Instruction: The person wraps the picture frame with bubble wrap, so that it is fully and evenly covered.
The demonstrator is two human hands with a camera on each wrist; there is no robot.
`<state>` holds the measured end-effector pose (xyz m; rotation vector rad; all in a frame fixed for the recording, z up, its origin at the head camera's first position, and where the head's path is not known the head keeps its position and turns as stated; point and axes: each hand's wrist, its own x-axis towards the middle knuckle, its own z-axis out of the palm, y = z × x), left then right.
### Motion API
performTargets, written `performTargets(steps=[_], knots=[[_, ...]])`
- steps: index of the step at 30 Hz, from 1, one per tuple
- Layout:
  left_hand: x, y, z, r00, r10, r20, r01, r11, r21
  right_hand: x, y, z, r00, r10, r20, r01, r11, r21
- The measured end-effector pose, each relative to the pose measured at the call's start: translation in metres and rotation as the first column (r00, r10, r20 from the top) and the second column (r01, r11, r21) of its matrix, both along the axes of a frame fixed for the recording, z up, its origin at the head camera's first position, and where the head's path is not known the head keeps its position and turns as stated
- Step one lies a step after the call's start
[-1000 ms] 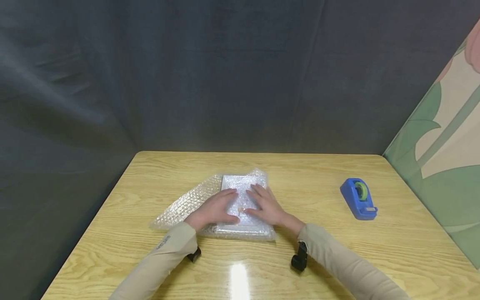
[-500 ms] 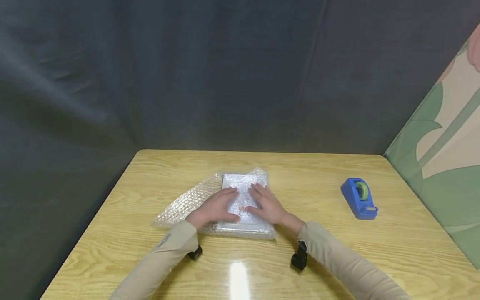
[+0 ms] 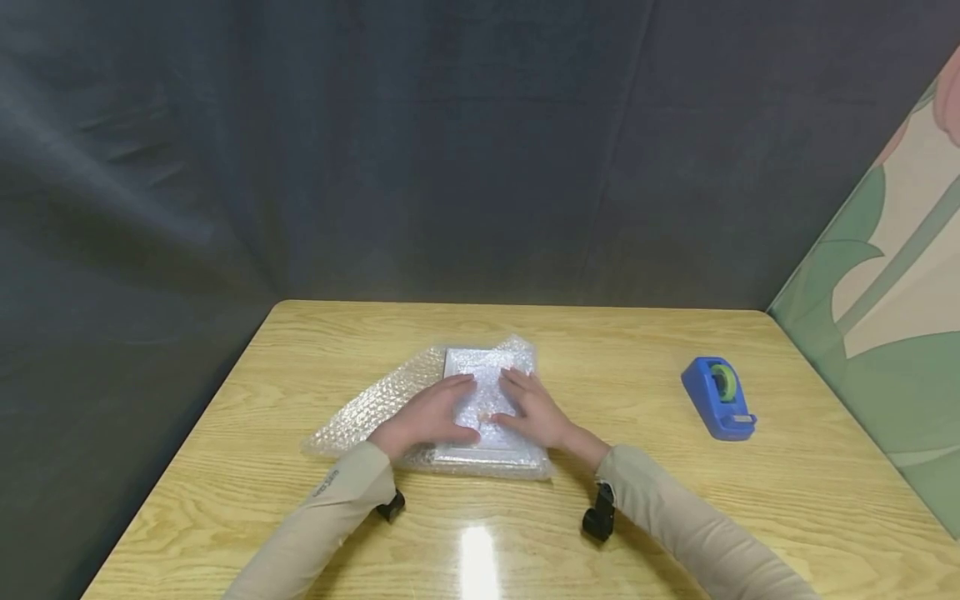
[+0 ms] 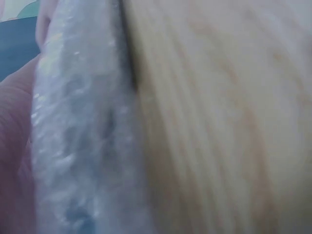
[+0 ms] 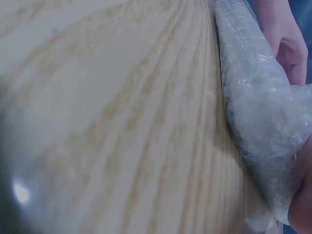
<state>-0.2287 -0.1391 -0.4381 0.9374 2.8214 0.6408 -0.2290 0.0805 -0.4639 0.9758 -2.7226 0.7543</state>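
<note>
A flat, pale rectangular object, perhaps a frame (image 3: 491,454), lies on the table under clear bubble wrap (image 3: 382,408). One flap of the wrap spreads out to the left. My left hand (image 3: 431,415) rests on the left part of the wrapped object, fingers extended. On its right part lies my right hand (image 3: 536,412), fingers spread. Both wrist views show the wrap's near edge close up; the left wrist view is blurred. What the object is cannot be made out through the wrap.
A blue tape dispenser (image 3: 718,398) with a green roll stands at the right of the wooden table (image 3: 615,350). Dark curtain (image 3: 465,150) hangs behind and to the left. A flower-patterned panel (image 3: 892,308) borders the right side.
</note>
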Motion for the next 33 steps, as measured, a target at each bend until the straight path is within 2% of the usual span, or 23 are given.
performTargets(steps=[4, 9, 12, 15, 18, 25, 30, 33], knots=[[-0.001, -0.010, 0.008, 0.999, 0.036, -0.025, -0.035, 0.999, 0.036, 0.000, 0.000, 0.000, 1.000, 0.000, -0.002, 0.000, 1.000, 0.011], [0.000, -0.040, 0.017, 0.995, 0.092, -0.028, -0.089, 0.990, 0.107, 0.001, -0.001, 0.001, 1.000, -0.004, 0.006, 0.003, 1.000, 0.031], [0.005, -0.064, 0.021, 0.990, 0.136, 0.029, -0.138, 0.979, 0.150, 0.001, -0.002, 0.000, 1.000, -0.007, 0.009, 0.007, 0.999, 0.038], [0.013, -0.090, 0.023, 0.974, 0.195, 0.117, -0.214, 0.958, 0.190, 0.001, -0.001, 0.000, 1.000, -0.011, 0.013, 0.011, 0.999, 0.038], [0.020, -0.116, 0.022, 0.951, 0.250, 0.181, -0.284, 0.938, 0.198, 0.001, -0.001, 0.000, 1.000, -0.012, 0.011, 0.012, 0.999, 0.030], [0.033, -0.165, 0.012, 0.923, 0.320, 0.216, -0.356, 0.921, 0.159, 0.002, -0.001, -0.001, 1.000, -0.011, 0.002, 0.011, 1.000, 0.013], [0.039, -0.185, 0.005, 0.911, 0.314, 0.269, -0.368, 0.911, 0.184, 0.002, -0.001, -0.002, 1.000, -0.006, -0.018, 0.007, 1.000, 0.005], [0.041, -0.194, 0.001, 0.896, 0.298, 0.331, -0.378, 0.901, 0.212, 0.001, -0.001, -0.002, 1.000, -0.011, -0.020, 0.011, 1.000, 0.014]])
